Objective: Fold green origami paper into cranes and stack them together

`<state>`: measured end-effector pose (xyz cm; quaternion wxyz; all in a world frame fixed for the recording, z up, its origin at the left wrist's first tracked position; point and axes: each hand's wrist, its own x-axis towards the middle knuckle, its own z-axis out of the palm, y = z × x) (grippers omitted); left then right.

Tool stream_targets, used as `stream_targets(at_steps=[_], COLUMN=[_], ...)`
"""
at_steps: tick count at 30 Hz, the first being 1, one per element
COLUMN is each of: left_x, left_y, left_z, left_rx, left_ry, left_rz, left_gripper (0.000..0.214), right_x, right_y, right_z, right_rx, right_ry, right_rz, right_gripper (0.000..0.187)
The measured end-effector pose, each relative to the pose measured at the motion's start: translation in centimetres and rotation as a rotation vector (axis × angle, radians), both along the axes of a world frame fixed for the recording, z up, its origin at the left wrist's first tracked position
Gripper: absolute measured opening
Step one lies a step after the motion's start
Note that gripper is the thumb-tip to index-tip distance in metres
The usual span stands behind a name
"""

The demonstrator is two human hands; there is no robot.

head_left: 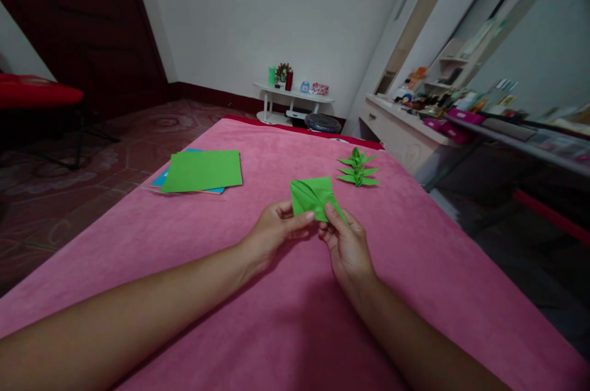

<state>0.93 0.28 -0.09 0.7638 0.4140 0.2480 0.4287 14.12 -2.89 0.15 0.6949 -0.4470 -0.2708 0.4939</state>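
A partly folded green paper (313, 194) is held just above the pink cloth-covered table (230, 292). My left hand (271, 232) pinches its lower left edge between thumb and fingers. My right hand (346, 244) pinches its lower right corner. Both hands are closed on the paper. Several finished green folded pieces (358, 169) lie in a row a little beyond and to the right of the hands.
A stack of flat sheets, green (203, 170) on top of blue, lies at the table's far left. A white shelf (295, 99) with small items stands at the back wall. A cluttered desk (415, 126) runs along the right. A red seat (37, 93) is at far left.
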Motion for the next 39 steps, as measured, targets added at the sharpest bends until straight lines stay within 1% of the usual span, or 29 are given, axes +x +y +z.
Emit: stream_targets(at_steps=[2, 4, 6, 8, 13, 15, 17, 18, 21, 24, 27, 29, 32, 35, 39], left_x=[0.5, 0.5, 0.1, -0.2, 0.1, 0.2, 0.0, -0.2, -0.7, -1.0, -1.0, -1.0, -1.0, -1.0, -1.1], left_y=[-0.1, 0.3, 0.7, 0.8, 0.3, 0.2, 0.4, 0.6, 1.0, 1.2, 1.3, 1.3, 1.2, 1.1, 1.1], left_z=[-0.2, -0.2, 0.1, 0.3, 0.1, -0.1, -0.1, -0.1, 0.1, 0.3, 0.3, 0.2, -0.1, -0.3, 0.0], left_rx=[-0.018, -0.034, -0.043, -0.057, -0.092, -0.1, -0.096, -0.09, -0.074, -0.032, 0.036, 0.052, 0.03, -0.005, -0.017], left_ry=[0.002, 0.005, 0.005, -0.003, -0.018, -0.006, 0.027, 0.055, 0.16, 0.218, 0.187, 0.147, 0.118, 0.12, 0.104], left_rz=[0.09, 0.167, 0.196, 0.191, 0.133, 0.147, 0.16, 0.15, 0.096, 0.069, 0.08, 0.068, 0.044, 0.059, 0.058], left_gripper=[0.031, 0.028, 0.027, 0.028, 0.032, 0.033, 0.032, 0.031, 0.034, 0.039, 0.042, 0.044, 0.041, 0.039, 0.039], right_x=[-0.4, -0.6, -0.8, -0.8, -0.8, -0.7, -0.5, -0.3, 0.3, 0.8, 1.1, 1.2, 1.3, 1.3, 1.0], right_y=[-0.3, -0.4, -0.5, -0.4, -0.4, -0.4, -0.5, -0.4, -0.2, 0.1, 0.3, 0.4, 0.4, 0.3, 0.2], right_z=[-0.1, -0.2, -0.3, -0.4, -0.8, -0.8, -0.5, -0.4, 0.0, -0.1, -0.3, -0.4, -0.4, -0.5, -0.4], right_rx=[-0.016, -0.038, -0.056, -0.049, -0.029, -0.032, -0.036, -0.041, -0.051, -0.034, -0.045, -0.066, -0.062, -0.03, -0.003], right_ry=[-0.025, -0.069, -0.129, -0.178, -0.241, -0.264, -0.257, -0.24, -0.194, -0.19, -0.187, -0.195, -0.222, -0.239, -0.199], right_rz=[0.042, 0.117, 0.191, 0.22, 0.172, 0.219, 0.273, 0.278, 0.235, 0.239, 0.244, 0.24, 0.234, 0.244, 0.288], right_gripper=[0.022, 0.02, 0.019, 0.02, 0.024, 0.027, 0.031, 0.033, 0.034, 0.03, 0.028, 0.028, 0.026, 0.024, 0.027])
